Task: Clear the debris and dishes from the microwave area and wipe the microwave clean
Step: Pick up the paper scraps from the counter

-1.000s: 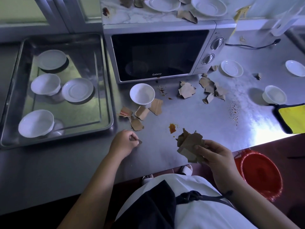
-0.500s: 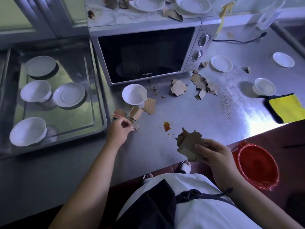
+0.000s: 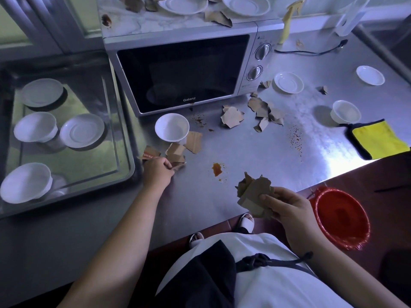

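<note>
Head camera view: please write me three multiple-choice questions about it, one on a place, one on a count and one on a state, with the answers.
1. On which part of the counter does the yellow cloth lie?
A) left end
B) middle
C) right end

2. How many white dishes stand in the metal tray?
A) two
B) four
C) six

3. What is the right hand doing?
A) lying flat and empty
B) gripping a bundle of cardboard scraps
C) making an empty fist

Answers:
1 C: the cloth lies far right, by the front edge.
2 B: two bowls and two saucers show there.
3 B: its fingers curl round the brown pieces.
</note>
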Motion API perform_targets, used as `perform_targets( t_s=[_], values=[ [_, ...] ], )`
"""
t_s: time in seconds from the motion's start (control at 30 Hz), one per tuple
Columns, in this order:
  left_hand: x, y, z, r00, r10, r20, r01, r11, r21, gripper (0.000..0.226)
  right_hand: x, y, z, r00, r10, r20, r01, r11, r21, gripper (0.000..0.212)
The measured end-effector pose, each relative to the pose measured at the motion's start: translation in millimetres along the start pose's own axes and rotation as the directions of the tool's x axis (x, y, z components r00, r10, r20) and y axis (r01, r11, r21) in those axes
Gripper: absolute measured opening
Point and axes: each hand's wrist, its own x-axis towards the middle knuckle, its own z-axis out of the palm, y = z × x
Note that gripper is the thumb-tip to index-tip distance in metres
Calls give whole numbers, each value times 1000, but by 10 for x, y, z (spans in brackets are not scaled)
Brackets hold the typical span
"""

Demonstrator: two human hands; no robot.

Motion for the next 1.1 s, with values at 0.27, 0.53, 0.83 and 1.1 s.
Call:
perform_targets(
  t_s=[0.27,0.53,0.83,1.1],
  values=[
    [48,165,-7,996,91,11,-91,996,7,31,12,-17,-88,1000,-11,-15,10,1000,-13,15],
    [229,96,97,982,114,151,-136,980,148,44,29,27,-301,998,-14,-58,14,1000,9,13],
    [200,47,104,981,103,161,-132,975,180,34,67,70,-326,998,-19,-64,19,1000,6,15],
    [60,15,165,986,130,107,-143,982,123,44,144,118,-368,1000,-25,-5,25,1000,11,12]
  ],
)
